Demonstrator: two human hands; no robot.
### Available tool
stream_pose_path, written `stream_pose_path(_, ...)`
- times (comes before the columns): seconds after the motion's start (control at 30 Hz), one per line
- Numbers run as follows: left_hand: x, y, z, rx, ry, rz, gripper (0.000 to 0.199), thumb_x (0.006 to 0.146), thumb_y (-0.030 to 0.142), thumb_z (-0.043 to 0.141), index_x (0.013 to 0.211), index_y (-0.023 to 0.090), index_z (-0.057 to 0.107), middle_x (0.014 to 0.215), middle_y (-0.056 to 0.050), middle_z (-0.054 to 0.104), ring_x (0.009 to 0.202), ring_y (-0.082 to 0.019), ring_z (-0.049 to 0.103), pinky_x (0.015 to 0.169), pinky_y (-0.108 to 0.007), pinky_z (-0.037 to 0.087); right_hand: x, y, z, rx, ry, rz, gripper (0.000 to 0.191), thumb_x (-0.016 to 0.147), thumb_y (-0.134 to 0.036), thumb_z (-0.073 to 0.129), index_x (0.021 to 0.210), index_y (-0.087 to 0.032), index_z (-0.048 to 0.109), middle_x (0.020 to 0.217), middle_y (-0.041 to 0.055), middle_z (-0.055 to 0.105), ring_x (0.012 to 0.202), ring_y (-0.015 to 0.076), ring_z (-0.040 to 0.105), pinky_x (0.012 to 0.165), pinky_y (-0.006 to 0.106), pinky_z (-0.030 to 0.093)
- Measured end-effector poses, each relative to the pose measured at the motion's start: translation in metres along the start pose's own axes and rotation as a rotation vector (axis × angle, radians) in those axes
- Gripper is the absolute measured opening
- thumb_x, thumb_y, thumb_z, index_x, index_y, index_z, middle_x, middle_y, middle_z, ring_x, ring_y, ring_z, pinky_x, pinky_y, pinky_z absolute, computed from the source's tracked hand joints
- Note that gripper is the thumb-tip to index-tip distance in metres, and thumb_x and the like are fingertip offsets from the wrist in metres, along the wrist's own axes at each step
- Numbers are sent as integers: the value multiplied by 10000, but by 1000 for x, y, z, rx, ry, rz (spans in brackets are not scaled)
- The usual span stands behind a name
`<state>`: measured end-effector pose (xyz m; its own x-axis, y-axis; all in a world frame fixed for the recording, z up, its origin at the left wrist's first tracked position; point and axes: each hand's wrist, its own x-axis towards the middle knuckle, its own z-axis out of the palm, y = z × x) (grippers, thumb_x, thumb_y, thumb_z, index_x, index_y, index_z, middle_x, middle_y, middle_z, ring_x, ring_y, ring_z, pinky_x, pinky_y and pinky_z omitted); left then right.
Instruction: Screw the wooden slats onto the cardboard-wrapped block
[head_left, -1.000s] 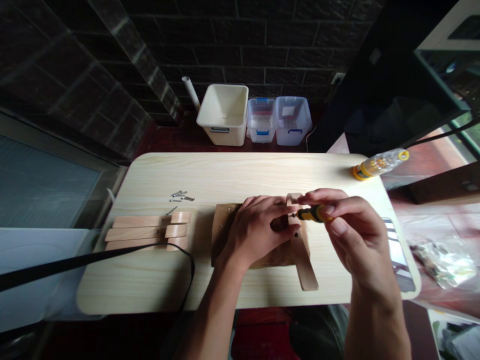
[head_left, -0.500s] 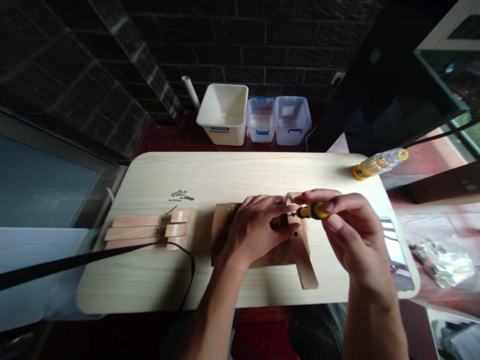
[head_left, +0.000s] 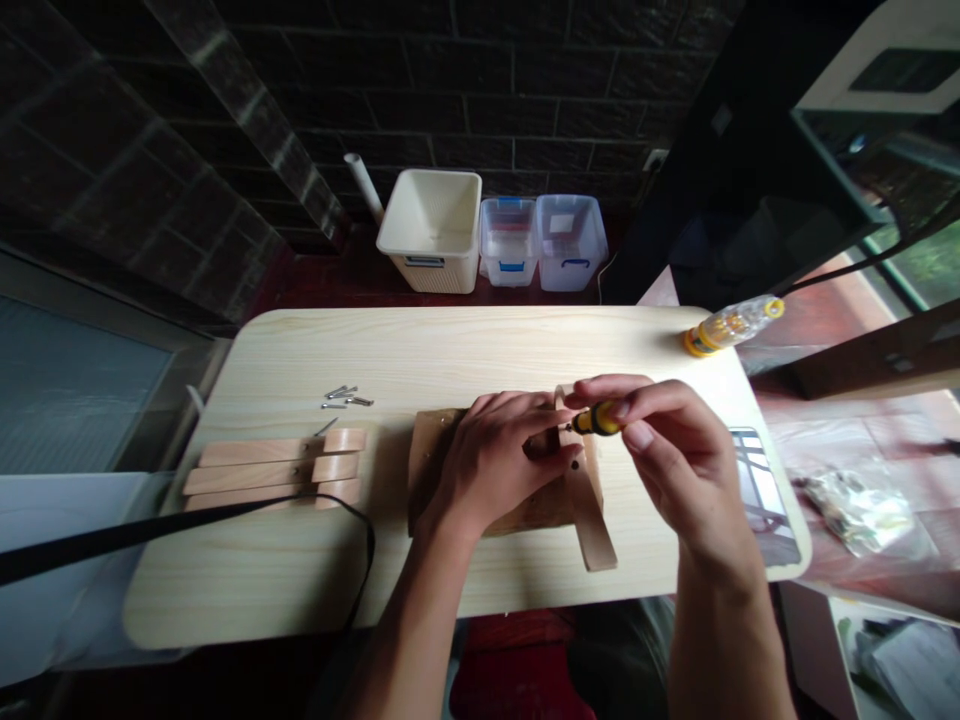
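A yellow-and-black screwdriver (head_left: 598, 419) is pinched in my right hand (head_left: 679, 455), its tip at a dark screw in a curved wooden strip (head_left: 591, 520). The strip lies across the right part of a brown wooden board (head_left: 426, 450). My left hand (head_left: 491, 455) rests over the board, with thumb and index finger on the strip around the screw. A second dark hole or screw shows lower on the strip. Several loose screws (head_left: 346, 395) lie left of the board, above a stack of wooden strips with curved ends (head_left: 259, 472).
On the pale table (head_left: 450, 350) stand a clear bottle-shaped case with yellow ends (head_left: 731, 325) and a phone (head_left: 763, 500). A black strap (head_left: 187, 517) crosses the left side. Beyond the table are a cream bin (head_left: 431, 225) and two clear boxes (head_left: 571, 240).
The view has shifted, so the table and things on it appear further left. Both hands keep their grip, with the screwdriver still at the same screw.
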<state>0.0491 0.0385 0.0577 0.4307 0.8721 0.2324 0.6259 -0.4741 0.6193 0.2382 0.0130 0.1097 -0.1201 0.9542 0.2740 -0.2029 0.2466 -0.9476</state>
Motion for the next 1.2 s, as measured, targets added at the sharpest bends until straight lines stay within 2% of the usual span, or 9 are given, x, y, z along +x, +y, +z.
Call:
stream_pose_path(0.07, 0, 1, -1, 1, 1, -5, 254, 940, 405, 763, 1176, 316, 737, 1232, 1, 770, 1144, -245, 702, 1011, -427, 500, 6, -10, -2, -55, -43, 18, 141, 1025, -187, 648, 1062, -291, 736, 1222, 35, 756, 1219, 224, 690, 1057, 415, 562)
stream_pose_path(0.2, 1, 4, -2, 1, 3, -25, 222, 940, 406, 752, 1137, 304, 747, 1201, -6, 775, 1114, -247, 708, 1034, -435, 498, 27, -34, -8, -208, -239, 114, 81, 993, -230, 707, 1061, -248, 747, 1138, 57, 759, 1139, 240, 715, 1008, 394, 577)
stream_pose_path(0.27, 1, 4, -3, 9, 10, -30, 209, 945, 402, 745, 1131, 306, 752, 1177, -5, 779, 1098, -246, 710, 1046, -443, 496, 33, -39, -10, -260, -297, 143, 86, 977, -250, 730, 1060, -235, 748, 1114, 62, 768, 1101, 243, 723, 993, 391, 580)
stream_pose_path(0.57, 0, 1, -3, -9, -4, -6, 231, 944, 400, 763, 1158, 315, 744, 1225, -13, 766, 1133, -235, 706, 1037, -425, 504, 21, -19, -11, -73, -157, 74, 77, 977, -199, 720, 1032, -253, 716, 1115, 55, 766, 1104, 221, 727, 969, 382, 607)
stream_pose_path(0.83, 0, 1, -1, -9, 26, 13, 271, 943, 388, 768, 1204, 327, 724, 1221, -5, 769, 1145, -235, 707, 1022, -424, 508, 21, -8, -13, 33, -138, 66, 48, 991, -221, 701, 1013, -261, 719, 1088, 42, 766, 1112, 225, 729, 916, 376, 615)
stream_pose_path(1.03, -1, -1, 1, -5, 42, 28, 275, 931, 393, 787, 1194, 336, 732, 1235, 2, 769, 1163, -236, 707, 1014, -426, 512, 19, 2, -17, 114, -91, 59, 36, 981, -246, 714, 990, -274, 734, 1077, 30, 767, 1039, 206, 733, 920, 387, 610)
stream_pose_path(1.1, -1, -1, 1, -5, 56, 28, 270, 935, 405, 782, 1190, 333, 730, 1247, 1, 769, 1177, -236, 704, 1025, -430, 507, 18, 4, -17, 122, -61, 55, 67, 974, -254, 724, 1018, -293, 755, 1074, 21, 765, 1037, 202, 729, 926, 383, 607)
stream_pose_path(1.2, -1, -1, 1, 4, 39, 11, 268, 945, 412, 768, 1193, 323, 722, 1271, -6, 766, 1186, -244, 701, 1024, -440, 506, 16, 8, -17, 113, -50, 80, 205, 988, -281, 713, 1173, -342, 777, 1116, 13, 767, 1062, 192, 726, 938, 355, 598)
